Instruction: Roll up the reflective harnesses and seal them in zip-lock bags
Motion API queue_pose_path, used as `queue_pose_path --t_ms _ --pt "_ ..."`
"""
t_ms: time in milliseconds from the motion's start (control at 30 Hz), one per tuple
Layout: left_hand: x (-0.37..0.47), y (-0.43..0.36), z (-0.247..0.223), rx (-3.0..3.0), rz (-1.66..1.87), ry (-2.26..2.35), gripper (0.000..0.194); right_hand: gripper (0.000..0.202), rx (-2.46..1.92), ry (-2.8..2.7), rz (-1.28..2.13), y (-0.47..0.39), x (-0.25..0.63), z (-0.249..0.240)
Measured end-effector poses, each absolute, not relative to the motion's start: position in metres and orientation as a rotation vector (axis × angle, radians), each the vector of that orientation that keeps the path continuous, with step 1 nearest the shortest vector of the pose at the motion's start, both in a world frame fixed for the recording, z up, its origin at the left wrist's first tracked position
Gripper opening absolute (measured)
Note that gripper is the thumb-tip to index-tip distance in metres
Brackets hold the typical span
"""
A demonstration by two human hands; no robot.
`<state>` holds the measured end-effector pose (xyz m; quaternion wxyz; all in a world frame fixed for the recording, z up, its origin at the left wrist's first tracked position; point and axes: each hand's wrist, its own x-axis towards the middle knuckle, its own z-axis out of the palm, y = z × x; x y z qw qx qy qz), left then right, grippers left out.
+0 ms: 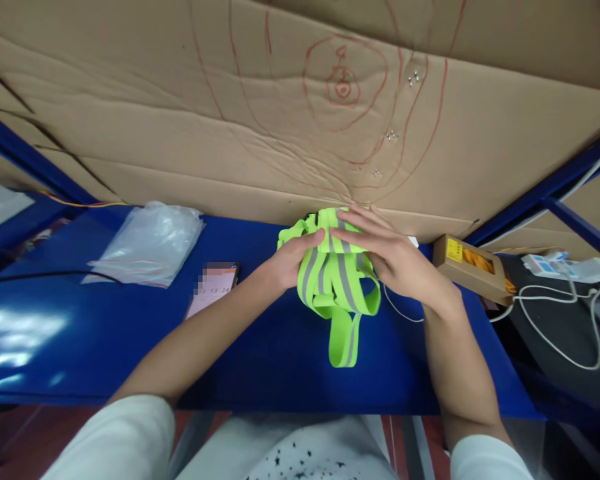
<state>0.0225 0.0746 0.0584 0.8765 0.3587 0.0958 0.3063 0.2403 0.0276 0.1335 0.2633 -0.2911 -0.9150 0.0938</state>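
A bundle of neon yellow-green reflective straps (pixel 340 277) with grey stripes is held up between my hands, above the blue table. Several loops hang from its underside, the longest reaching down toward the near side. My left hand (pixel 296 259) grips the bundle's left side, thumb on top and the other fingers hidden behind it. From the right, my right hand (pixel 387 247) holds the folded upper part, its fingers stretched across the top. A small dark piece shows at the bundle's far edge.
Clear plastic bags (pixel 147 243) lie at the left on the blue table (pixel 260 360); a phone (pixel 213 290) rests nearer. To the right stand an open cardboard box (pixel 467 267) with orange contents and white cables (pixel 555 297). A cardboard panel (pixel 280 133) with red drawings rises behind.
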Motion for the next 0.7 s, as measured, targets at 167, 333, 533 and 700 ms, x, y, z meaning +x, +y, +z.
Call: queue_pose_path --t_ms 167,333,533,700 --pt "0.022 0.074 0.062 0.725 0.59 0.266 0.035 0.058 -0.719 -2.45 0.679 0.035 0.249 0.132" --pt "0.031 0.07 0.07 0.751 0.721 0.342 0.043 0.065 -0.944 -1.7 0.913 0.051 0.235 0.11" --pt "0.037 0.048 0.076 0.762 1.061 0.496 0.046 0.081 -1.178 -1.433 1.453 0.02 0.203 0.076" --pt "0.026 0.022 0.063 0.723 0.964 0.518 0.044 0.064 -1.025 -1.574 1.522 -0.013 0.198 0.053"
